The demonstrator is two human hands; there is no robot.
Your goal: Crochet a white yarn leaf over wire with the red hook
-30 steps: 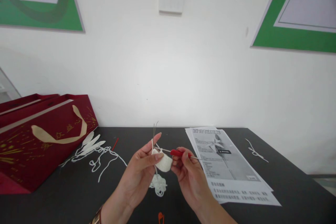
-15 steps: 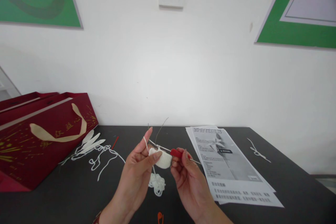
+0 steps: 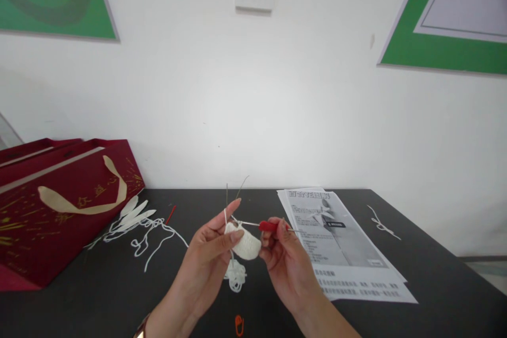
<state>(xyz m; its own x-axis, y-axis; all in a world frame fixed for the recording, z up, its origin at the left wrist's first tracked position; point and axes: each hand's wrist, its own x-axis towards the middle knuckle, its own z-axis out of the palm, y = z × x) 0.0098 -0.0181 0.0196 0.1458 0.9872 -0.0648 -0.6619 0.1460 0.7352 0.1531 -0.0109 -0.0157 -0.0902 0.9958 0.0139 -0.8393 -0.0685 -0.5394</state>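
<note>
Head view: both hands meet at lower centre, above the dark worktop (image 3: 79, 296).
Left hand (image 3: 209, 259): thumb and fingers pinch the white crochet piece (image 3: 247, 245); the index finger is raised with a strand over it.
Right hand (image 3: 287, 261): fingers pressed round the red-handled crochet hook (image 3: 268, 226), its tip at the piece's upper edge.
Yarn pile (image 3: 236, 276): on the worktop just below the piece.
Change: both grips match half a second ago; the thin wires (image 3: 233, 195) above the piece lean less, so the stitching seems mid-stroke.
Right of centre: printed sheets (image 3: 348, 259).

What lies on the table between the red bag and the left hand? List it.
Head view: white petal pieces, loose white yarn, a thin red stick.
</note>
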